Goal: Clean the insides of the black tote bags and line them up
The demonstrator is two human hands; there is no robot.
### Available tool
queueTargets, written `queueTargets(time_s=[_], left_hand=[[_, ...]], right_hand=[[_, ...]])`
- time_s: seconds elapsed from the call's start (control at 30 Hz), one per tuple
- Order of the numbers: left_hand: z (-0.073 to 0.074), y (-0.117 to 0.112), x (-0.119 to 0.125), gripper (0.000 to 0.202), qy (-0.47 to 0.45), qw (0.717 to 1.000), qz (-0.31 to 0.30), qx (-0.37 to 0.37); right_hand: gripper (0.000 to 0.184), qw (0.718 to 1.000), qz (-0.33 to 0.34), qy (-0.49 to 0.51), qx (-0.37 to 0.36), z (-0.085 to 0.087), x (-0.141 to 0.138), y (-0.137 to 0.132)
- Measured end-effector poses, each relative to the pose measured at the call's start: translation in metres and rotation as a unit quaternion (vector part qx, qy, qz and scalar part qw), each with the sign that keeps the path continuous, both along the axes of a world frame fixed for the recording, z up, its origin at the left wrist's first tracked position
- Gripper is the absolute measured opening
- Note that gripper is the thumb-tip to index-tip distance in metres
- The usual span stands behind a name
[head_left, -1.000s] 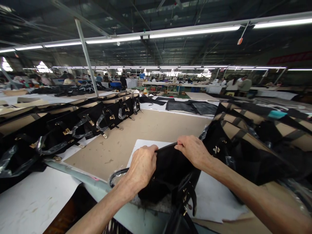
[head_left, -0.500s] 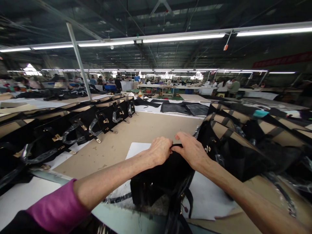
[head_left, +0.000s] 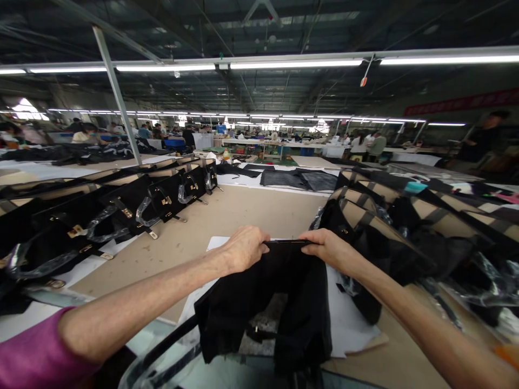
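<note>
A black handbag (head_left: 239,308) hangs between my two hands, its top edge stretched level above the near side of the table. My left hand (head_left: 247,249) pinches one end of that edge, thumb and fingers pressed together. At the other end, my right hand (head_left: 327,247) grips the same edge between thumb and fingers. Plastic-wrapped handles trail from the bag's lower left. White paper sheets (head_left: 344,324) lie beneath and behind it.
A row of finished-looking black handbags (head_left: 162,197) with gold clasps stands to the left. More open bags with beige linings (head_left: 360,213) crowd the right. Brown board (head_left: 259,208) covers the tabletop ahead. Flat black pieces (head_left: 300,179) lie at the back; people work farther off.
My hands have moved apart along the bag's top edge, pulling it straight. The bag has turned and spread, with its handles now showing at lower left.
</note>
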State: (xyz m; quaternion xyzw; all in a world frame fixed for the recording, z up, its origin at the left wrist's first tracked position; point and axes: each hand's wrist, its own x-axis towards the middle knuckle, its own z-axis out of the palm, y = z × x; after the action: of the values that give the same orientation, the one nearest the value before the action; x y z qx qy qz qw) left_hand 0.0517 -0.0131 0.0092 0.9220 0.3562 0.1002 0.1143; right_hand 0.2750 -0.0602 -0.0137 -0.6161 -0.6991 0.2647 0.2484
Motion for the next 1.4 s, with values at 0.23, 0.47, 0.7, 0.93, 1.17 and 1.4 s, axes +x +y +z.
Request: queueTargets(time_s=[0.23,0.47,0.7,0.93,1.17,1.4], left_hand=[[-0.002,-0.007,-0.024,0.021,0.009,0.999,0.027,-0.015],[-0.008,0.001,-0.011,0.019,0.076,0.992,0.053,0.083],[-0.005,0.003,-0.002,0.021,0.076,0.992,0.023,0.100],[-0.005,0.005,-0.006,0.022,0.049,0.996,0.024,0.075],[-0.004,0.002,-0.005,0.023,0.045,0.996,0.032,0.064],[-0.004,0.003,-0.004,0.024,0.048,0.996,0.028,0.070]], right_hand=[[0.018,0.992,0.058,-0.102,0.041,0.010,-0.022,0.004],[0.019,0.985,0.041,-0.161,0.048,0.012,-0.029,0.010],[0.021,0.975,0.037,-0.205,0.071,0.012,-0.030,0.011],[0.021,0.926,0.073,-0.340,0.148,0.017,-0.043,0.019],[0.028,0.926,0.101,-0.327,0.160,0.017,-0.046,0.021],[0.026,0.928,0.134,-0.312,0.153,0.016,-0.053,0.028]])
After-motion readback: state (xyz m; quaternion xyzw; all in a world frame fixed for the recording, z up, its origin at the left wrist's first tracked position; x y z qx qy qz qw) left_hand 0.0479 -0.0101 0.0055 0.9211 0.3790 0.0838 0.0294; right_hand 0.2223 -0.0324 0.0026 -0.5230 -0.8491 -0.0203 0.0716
